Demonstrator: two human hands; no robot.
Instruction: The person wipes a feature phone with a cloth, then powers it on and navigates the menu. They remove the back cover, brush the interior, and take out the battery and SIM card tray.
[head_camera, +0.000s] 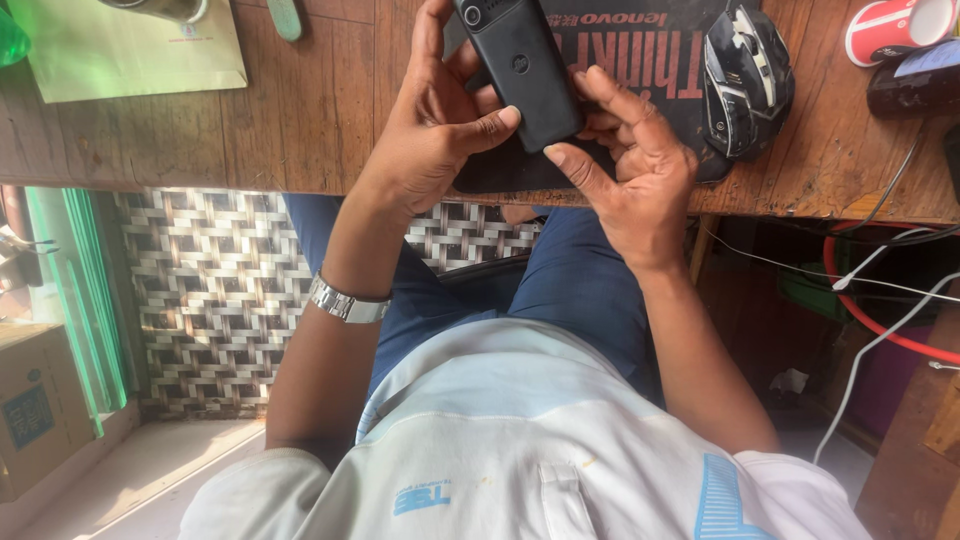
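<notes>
Both hands, left (430, 135) and right (635, 175), pinch the phone (520, 70) by its edges with their fingers; it looks light, rigid and smooth-backed.

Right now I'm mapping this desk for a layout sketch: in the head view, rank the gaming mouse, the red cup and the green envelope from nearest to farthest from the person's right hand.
1. Gaming mouse, just beside the right hand, on the dark mat.
2. Red cup, farther along that side, at the desk's top corner.
3. Green envelope, across the desk, beyond the left hand.
</notes>
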